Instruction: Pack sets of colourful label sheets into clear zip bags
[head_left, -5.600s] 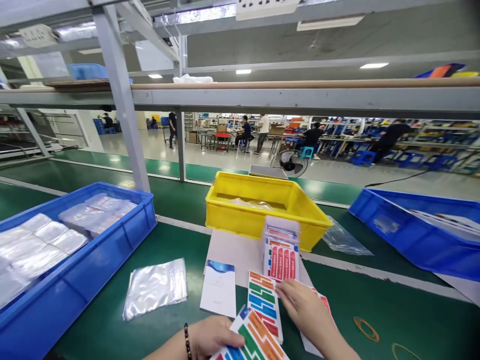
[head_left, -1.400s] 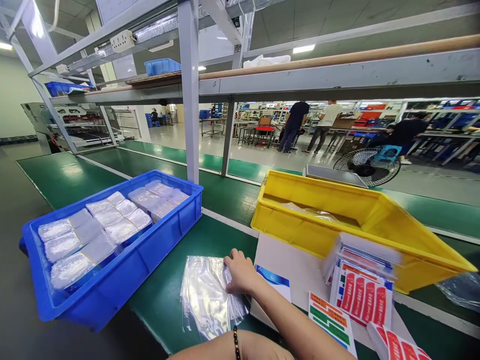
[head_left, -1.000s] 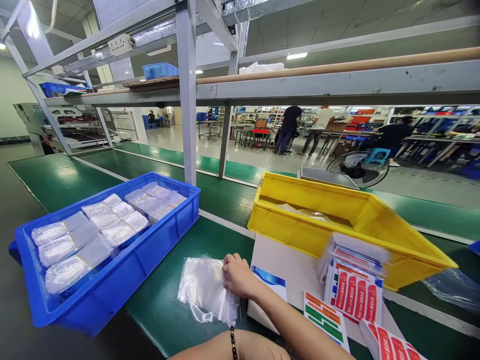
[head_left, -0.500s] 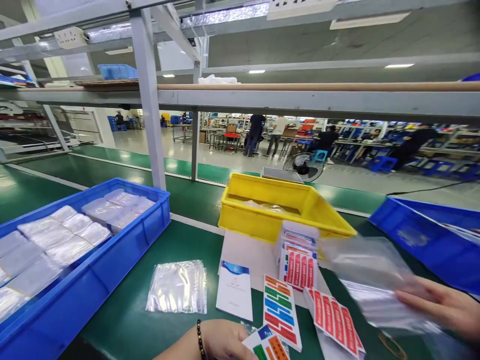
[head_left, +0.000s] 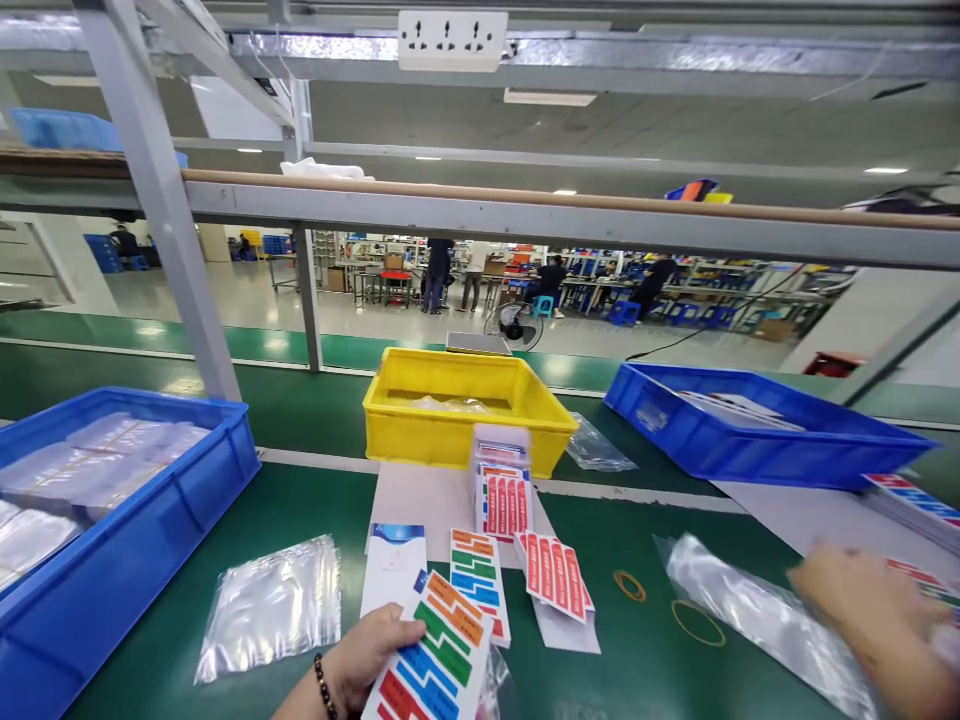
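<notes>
My left hand [head_left: 375, 648], with a beaded bracelet at its wrist, grips a sticker sheet [head_left: 442, 650] printed in orange, green, blue and red. A clear plastic bag shows partly behind that sheet. My right hand [head_left: 874, 620] is smeared by motion at the far right, beside colourful printed sheets [head_left: 919, 505]; its fingers cannot be made out. Just left of it lie clear plastic bags [head_left: 765, 610]. In front of the left hand are a white booklet [head_left: 394, 565], a coloured sheet stack [head_left: 480, 580] and red-striped label sheets [head_left: 555, 575].
A yellow bin [head_left: 420, 435] stands at the back middle, with packed cards [head_left: 504, 500] before it. Blue bins stand left [head_left: 172, 510] and right [head_left: 720, 450]. Flat bags [head_left: 274, 605] and rubber bands [head_left: 630, 586] lie on the green table. A shelf beam [head_left: 525, 215] crosses above.
The view has swung right. The plastic bags that were in my right hand now lie on the table, and that hand is farther right. My left hand shows more of its sticker sheet.
</notes>
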